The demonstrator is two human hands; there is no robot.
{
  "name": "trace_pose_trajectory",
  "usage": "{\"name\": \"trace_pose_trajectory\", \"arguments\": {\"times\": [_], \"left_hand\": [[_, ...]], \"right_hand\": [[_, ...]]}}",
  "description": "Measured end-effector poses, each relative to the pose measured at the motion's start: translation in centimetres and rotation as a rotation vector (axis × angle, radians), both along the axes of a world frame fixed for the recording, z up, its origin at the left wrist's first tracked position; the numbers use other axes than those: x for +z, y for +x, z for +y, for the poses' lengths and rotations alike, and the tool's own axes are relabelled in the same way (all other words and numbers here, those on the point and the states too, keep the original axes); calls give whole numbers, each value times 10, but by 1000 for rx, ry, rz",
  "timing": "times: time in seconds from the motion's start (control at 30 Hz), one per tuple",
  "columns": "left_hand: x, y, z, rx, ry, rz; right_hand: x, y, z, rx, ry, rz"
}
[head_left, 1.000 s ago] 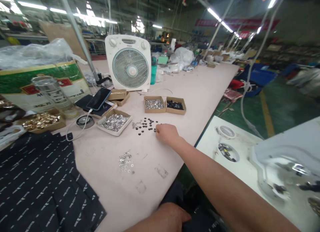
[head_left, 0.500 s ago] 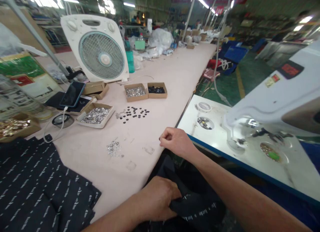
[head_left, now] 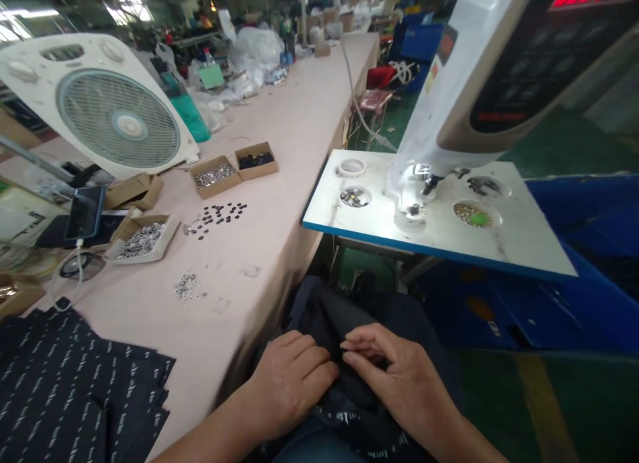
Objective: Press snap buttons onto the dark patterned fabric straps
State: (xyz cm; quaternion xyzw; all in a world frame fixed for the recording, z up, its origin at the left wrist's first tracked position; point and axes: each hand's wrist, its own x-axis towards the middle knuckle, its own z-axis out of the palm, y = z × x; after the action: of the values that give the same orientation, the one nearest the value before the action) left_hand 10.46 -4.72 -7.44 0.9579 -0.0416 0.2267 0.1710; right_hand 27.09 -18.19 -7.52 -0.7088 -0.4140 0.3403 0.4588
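Note:
Dark cloth with small white lettering [head_left: 332,316] is bunched over my lap. My left hand [head_left: 294,376] has its fingers curled round the cloth. Close beside it, my right hand [head_left: 389,370] is closed in a pinch over the same cloth. Whatever lies between the right fingertips is too small or hidden to make out. On the table to the left lie scattered black snap buttons [head_left: 219,213] and a heap of small silver pieces [head_left: 186,287]. A pile of the same lettered dark cloth [head_left: 54,390] covers the near left of the table.
A white snap-fastening machine [head_left: 424,144] stands on a white, blue-edged board [head_left: 329,210] at the right. Cardboard boxes of silver parts [head_left: 215,177] and black parts [head_left: 257,160] sit on the pale table [head_left: 299,110]. A box fan [head_left: 124,124] and phone [head_left: 84,213] are farther left.
My right hand has moved from over the table edge down to the cloth beside my left hand. The view has swung right, bringing the machine nearer the middle.

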Motion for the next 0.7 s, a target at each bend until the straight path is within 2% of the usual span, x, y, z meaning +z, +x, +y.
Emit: {"name": "trace_pose_trajectory", "arguments": {"times": [0.37, 0.7], "left_hand": [[18, -9, -22, 23, 4, 41], [12, -7, -25, 37, -25, 91]], "right_hand": [[1, -1, -22, 190, 86, -159], [3, 3, -30, 257, 96, -375]]}}
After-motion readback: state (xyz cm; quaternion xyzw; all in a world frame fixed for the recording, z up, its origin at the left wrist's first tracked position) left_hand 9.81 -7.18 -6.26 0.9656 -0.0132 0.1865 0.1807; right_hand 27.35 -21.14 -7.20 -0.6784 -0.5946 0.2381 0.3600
